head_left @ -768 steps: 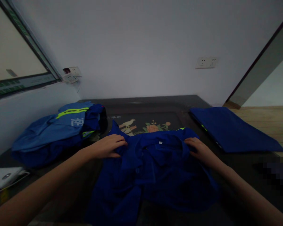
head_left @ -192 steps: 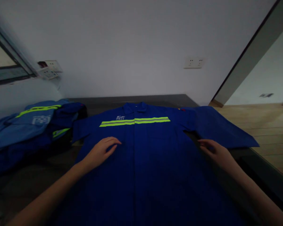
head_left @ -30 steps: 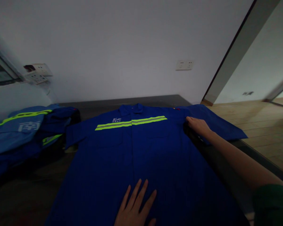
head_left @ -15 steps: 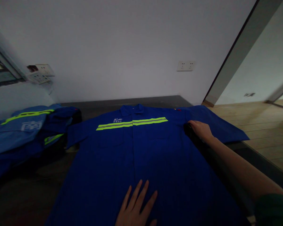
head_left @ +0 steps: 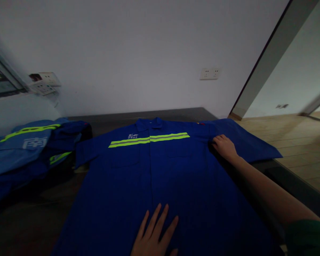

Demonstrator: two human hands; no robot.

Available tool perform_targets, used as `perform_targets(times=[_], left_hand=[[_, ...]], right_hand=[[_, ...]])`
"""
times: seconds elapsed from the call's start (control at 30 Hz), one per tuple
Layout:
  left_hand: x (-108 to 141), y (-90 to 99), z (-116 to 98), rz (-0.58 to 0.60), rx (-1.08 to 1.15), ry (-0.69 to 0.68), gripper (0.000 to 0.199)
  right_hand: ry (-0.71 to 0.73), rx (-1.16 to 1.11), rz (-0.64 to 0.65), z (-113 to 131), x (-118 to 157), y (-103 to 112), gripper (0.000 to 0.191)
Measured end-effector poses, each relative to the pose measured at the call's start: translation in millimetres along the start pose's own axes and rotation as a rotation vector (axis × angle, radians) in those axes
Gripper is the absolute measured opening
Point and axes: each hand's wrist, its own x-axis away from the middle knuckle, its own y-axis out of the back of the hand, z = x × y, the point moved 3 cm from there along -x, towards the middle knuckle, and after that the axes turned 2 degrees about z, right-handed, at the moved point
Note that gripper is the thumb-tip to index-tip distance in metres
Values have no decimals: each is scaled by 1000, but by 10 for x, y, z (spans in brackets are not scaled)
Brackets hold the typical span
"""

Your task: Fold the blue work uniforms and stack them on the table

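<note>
A dark blue work shirt (head_left: 128,185) lies spread front side up, its collar toward the wall and a yellow-green reflective band across the chest. My left hand (head_left: 154,234) rests flat on the lower front of the shirt with its fingers spread. At the shirt's right side, just below the sleeve, my right hand (head_left: 225,147) is closed, fingers curled down on the edge of the cloth. The right sleeve (head_left: 248,142) stretches out beyond that hand.
To the left lies a heap of blue garments (head_left: 24,149) with reflective bands. The dark table (head_left: 181,113) meets a pale wall with a socket (head_left: 209,74). Wooden floor (head_left: 298,138) shows at the right.
My right hand has lowered and turned slightly at the shirt's side, and the dark gap beside it looks smaller. My left hand has stayed in place.
</note>
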Motion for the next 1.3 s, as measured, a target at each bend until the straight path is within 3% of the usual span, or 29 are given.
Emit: perform_targets(times=[0.13,0.33,0.5,0.7,0.83,0.93,1.03,1.2,1.3], left_hand=[[2,-8,-1,11,5,6,68],[-1,-41,7,-9,24,1,69],[0,-47,9,10,0,4,67],[6,-44,15,14,70,23,69],[1,-49,22,28,33,9,69],[-2,-46,27,14,50,4,69],[-5,-35,28,-8,71,6,69],[-4,-29,30,-10,56,2,69],[1,-38,31,-11,37,-7,68]], right_hand=[[-4,-63,-16,7,-26,-42,19],[20,-36,-47,2,-150,-118,51],[81,21,-6,45,-203,-108,41],[18,-4,104,71,-130,-14,32],[22,-92,16,-19,-61,2,35],[-118,-209,-53,-189,-29,-46,53],[-310,-495,-12,-336,-37,-155,63],[-634,-987,11,-415,-112,-239,47],[-687,-1213,49,-380,-161,-215,36]])
